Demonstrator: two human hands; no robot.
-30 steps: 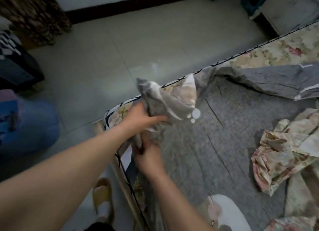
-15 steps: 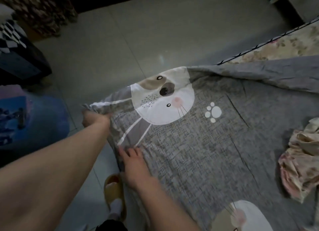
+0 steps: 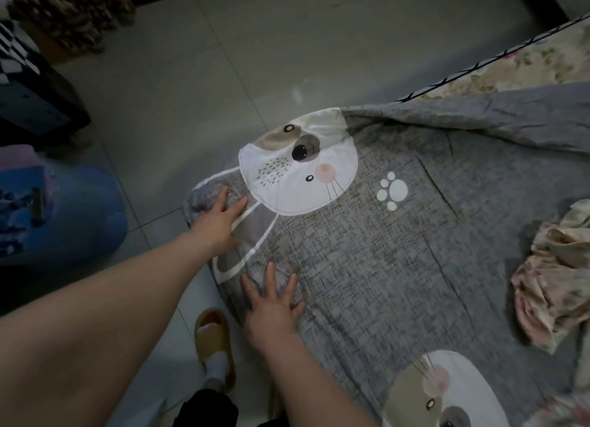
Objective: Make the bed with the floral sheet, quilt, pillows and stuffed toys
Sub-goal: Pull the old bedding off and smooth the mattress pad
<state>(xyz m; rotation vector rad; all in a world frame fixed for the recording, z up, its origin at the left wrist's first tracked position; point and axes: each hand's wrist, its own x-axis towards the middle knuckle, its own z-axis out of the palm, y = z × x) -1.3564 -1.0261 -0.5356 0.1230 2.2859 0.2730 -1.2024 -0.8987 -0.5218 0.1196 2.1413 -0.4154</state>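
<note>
1. Two hands lie flat on the quilt (image 3: 367,267). The left hand (image 3: 220,217) presses the corner by the bed's edge with fingers straight and slightly apart. The right hand (image 3: 271,305) rests nearer the body, palm down, fingers spread wide.
2. Neither hand pinches or grips cloth. Both arms reach forward and down, the left one further out.
3. The grey quilt with cat faces covers most of the bed. Its far edge is folded back in a wrinkled band.
4. It looks soft, thin and light, and likely to slide and crease. The corners and hem seem the best places to take hold.
5. The floral sheet (image 3: 542,59) shows beyond that fold, and a crumpled floral cloth (image 3: 549,283) lies on the quilt at right.
6. A yellow slipper (image 3: 212,334) stands on the floor (image 3: 255,43) beside the bed.
</note>
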